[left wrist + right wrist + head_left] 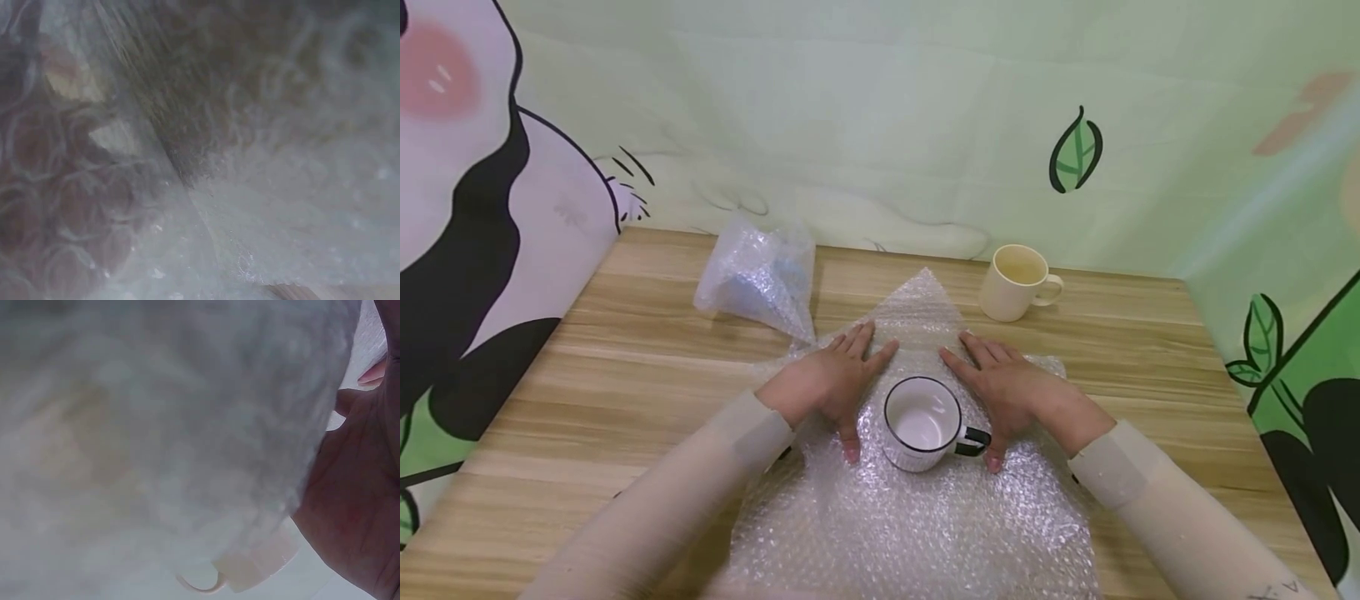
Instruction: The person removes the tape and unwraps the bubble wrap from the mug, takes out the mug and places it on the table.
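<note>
White enamel-look mug (917,433), black rim and black handle, stands upright on a bubble wrap sheet (917,533) spread on the wooden bench (1157,358); it sits between both hands, handle pointing to the person's right. Left hand (837,382): fingers released, spread and resting on the wrap left of the mug. Right hand (1011,390): same, fingers spread and released on the wrap to the right, thumb just beside the mug's handle (contact there, can't tell). One wrap corner points away from the person, past the fingertips. Back left, a bubble-wrapped bundle (763,279), something bluish inside; its near tip is by the sheet's edge. Back right, a cream mug (1002,292), upright, handle to the right. Pale sleeves (677,500) on both arms. Left wrist view: just blurry wrap close up.
</note>
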The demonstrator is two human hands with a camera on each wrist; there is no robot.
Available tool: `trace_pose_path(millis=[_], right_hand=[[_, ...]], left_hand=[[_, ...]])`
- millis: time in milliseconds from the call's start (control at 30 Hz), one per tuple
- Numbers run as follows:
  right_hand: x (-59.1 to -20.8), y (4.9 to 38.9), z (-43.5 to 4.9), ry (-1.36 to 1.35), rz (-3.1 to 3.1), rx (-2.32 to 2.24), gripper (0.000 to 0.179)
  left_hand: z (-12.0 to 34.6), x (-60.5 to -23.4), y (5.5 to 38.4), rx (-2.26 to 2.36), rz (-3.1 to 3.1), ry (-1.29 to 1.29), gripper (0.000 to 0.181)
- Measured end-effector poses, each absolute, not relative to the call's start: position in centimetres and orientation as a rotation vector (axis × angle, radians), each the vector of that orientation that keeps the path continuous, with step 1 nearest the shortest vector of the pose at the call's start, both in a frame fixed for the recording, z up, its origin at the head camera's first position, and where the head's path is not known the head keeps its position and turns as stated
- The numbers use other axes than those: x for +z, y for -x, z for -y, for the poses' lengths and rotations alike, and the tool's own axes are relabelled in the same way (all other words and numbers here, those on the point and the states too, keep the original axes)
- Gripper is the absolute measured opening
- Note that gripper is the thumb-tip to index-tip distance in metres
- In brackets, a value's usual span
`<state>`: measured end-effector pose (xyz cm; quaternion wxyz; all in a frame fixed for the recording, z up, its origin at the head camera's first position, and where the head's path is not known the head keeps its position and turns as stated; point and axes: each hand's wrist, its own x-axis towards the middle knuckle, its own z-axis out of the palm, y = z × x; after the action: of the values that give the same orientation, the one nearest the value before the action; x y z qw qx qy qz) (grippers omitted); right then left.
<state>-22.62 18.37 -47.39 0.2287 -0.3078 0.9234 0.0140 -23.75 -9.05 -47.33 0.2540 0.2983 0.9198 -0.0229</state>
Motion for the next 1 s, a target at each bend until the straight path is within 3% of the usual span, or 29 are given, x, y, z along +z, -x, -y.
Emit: trace_pose_path(millis=[567,1000], right_hand=[[-47.5,22.6,-18.6,0.864,-2.557,0.049,0.167],[-48.1,21.9,-20.2,0.844,-2.582,-0.204,0.168]], left_hand=[[9.4,-47.3,23.5,-0.036,-2.508,-0.832,0.172],[10.7,-48.2,22.8,0.002,-2.612,-0.929,0.169]])
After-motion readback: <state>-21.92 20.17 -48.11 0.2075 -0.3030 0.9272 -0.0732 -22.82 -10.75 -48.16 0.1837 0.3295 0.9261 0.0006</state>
